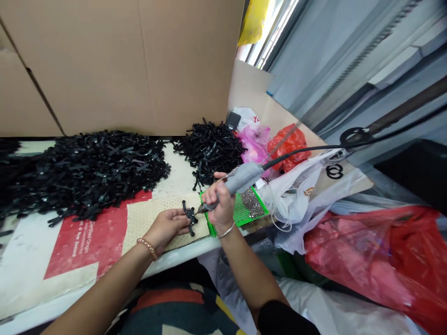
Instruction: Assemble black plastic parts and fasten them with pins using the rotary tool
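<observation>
My left hand pinches a small black plastic part with several arms, low over a cream textured mat. In my right hand is a grey-wrapped electric screwdriver, held at a slant with its cable running off to the upper right. Its tip meets the black part or sits just above it; I cannot tell which. Beside my right hand lies a green tray holding a heap of small metal screws.
A big pile of black parts covers the table's left, with a smaller pile behind my right hand. A cardboard sheet stands at the back. Plastic bags, among them a red one, crowd the right. The screwdriver cable crosses above.
</observation>
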Action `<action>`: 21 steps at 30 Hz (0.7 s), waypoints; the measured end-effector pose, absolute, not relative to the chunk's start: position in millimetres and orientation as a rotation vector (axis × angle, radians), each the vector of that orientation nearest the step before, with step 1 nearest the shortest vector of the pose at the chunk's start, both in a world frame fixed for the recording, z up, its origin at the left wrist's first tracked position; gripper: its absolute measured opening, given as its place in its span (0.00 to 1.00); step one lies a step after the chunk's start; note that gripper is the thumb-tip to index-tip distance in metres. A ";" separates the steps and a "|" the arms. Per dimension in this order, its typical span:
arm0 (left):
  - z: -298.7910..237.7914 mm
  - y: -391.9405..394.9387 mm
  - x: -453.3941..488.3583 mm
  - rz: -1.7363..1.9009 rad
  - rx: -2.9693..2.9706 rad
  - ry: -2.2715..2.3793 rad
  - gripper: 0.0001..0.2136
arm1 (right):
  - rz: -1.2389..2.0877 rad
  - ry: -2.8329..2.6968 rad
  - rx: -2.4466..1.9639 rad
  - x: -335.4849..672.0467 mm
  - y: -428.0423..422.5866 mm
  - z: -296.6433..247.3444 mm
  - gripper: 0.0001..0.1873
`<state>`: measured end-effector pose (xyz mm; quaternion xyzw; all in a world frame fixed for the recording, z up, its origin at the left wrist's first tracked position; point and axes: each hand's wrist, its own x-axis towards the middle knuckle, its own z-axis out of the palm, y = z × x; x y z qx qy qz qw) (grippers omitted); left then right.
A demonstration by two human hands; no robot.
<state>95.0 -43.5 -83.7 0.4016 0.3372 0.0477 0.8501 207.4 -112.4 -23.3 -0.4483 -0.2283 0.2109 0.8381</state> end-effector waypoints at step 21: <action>-74.1 -45.7 95.5 0.102 0.841 0.747 0.11 | 0.485 -0.471 -0.981 198.0 -102.6 -40.0 0.20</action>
